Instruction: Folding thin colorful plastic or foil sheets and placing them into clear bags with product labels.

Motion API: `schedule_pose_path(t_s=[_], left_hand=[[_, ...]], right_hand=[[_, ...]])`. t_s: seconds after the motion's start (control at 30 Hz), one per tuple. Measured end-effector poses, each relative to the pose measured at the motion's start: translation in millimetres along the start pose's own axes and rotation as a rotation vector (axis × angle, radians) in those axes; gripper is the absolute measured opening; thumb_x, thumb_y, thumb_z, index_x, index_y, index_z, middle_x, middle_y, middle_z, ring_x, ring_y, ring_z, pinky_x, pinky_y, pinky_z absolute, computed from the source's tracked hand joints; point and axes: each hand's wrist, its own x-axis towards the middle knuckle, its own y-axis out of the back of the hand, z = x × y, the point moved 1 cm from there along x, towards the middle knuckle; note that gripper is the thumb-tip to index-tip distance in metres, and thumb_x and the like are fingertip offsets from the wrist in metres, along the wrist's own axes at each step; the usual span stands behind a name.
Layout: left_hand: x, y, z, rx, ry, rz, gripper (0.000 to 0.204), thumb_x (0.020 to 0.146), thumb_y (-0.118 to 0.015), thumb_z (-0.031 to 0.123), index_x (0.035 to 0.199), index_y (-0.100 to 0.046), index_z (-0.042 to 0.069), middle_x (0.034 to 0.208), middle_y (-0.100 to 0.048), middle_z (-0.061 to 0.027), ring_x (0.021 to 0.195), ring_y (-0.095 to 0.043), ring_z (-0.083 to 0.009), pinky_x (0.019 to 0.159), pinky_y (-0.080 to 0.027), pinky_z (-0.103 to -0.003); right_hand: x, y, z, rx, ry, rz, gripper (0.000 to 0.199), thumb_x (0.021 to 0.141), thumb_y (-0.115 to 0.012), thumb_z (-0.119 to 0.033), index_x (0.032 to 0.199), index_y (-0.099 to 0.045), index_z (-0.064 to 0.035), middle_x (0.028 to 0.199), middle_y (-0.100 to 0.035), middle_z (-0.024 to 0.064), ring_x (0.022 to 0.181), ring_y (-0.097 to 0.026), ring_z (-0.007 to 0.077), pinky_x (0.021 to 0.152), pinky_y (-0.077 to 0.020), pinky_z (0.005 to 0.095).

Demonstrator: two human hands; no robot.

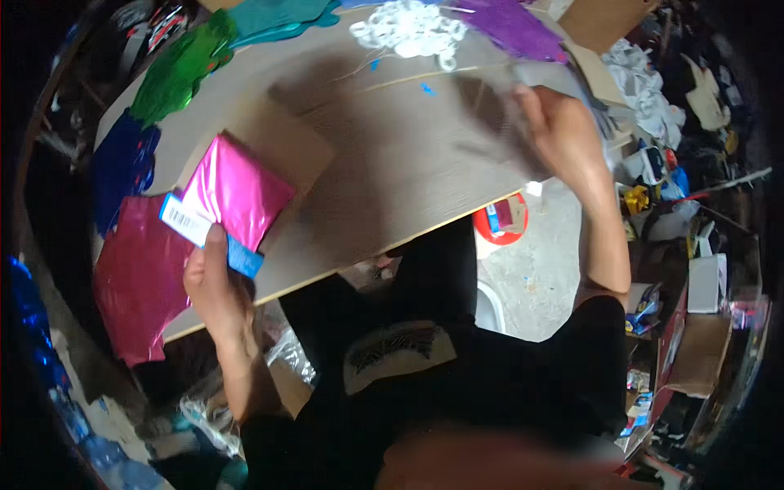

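My left hand [214, 282] grips a shiny pink foil packet [237, 192] by its blue-and-white card header, holding it above the near-left edge of the wooden table [392, 171]. My right hand [563, 131] is at the table's right edge, fingers closed on a clear, nearly see-through plastic sleeve [498, 106] that lies blurred over the tabletop. A darker magenta foil sheet [139, 278] lies under and left of the packet.
Green [175, 73], blue [122, 163], teal [282, 16] and purple [514, 24] foil stacks line the table's far edge, with a heap of white rings [408, 28]. Cardboard boxes and clutter fill the floor at right; a red-rimmed tub [502, 220] sits below the table.
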Motion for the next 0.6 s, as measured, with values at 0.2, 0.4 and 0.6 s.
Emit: schedule_pose_path(t_s=[0.2,0.4,0.6], left_hand=[[0,0,5,-0.002,-0.045,0.09,0.024,0.097,-0.061,0.014,0.075,-0.064,0.007,0.069,-0.059,0.0033,0.057,-0.047,-0.0036,0.053,-0.036,-0.021],[-12,40,17,0.052,-0.095,0.233,0.02,0.096,-0.064,0.015,0.077,-0.066,0.006,0.069,-0.061,0.002,0.056,-0.05,-0.0046,0.052,-0.043,-0.022],[-10,41,32,0.183,0.15,0.213,0.015,0.093,-0.065,0.014,0.084,-0.068,0.003,0.069,-0.062,0.0005,0.054,-0.052,-0.0053,0.049,-0.042,-0.022]], right_hand=[[12,-74,-82,-0.118,0.263,-0.258,0.043,0.099,-0.048,-0.041,0.091,-0.069,-0.0047,0.075,-0.065,0.0234,0.073,-0.062,0.0454,0.068,-0.0503,0.0502],[14,-44,-58,0.168,0.867,-0.174,0.035,0.079,-0.074,-0.017,0.111,-0.069,-0.0047,0.117,-0.064,0.0136,0.102,-0.064,0.0324,0.087,-0.0524,0.0417],[-14,-79,-71,0.184,0.916,-0.304,0.045,0.078,-0.075,-0.022,0.12,-0.065,-0.0085,0.127,-0.059,0.0114,0.115,-0.057,0.0328,0.096,-0.0482,0.0427]])
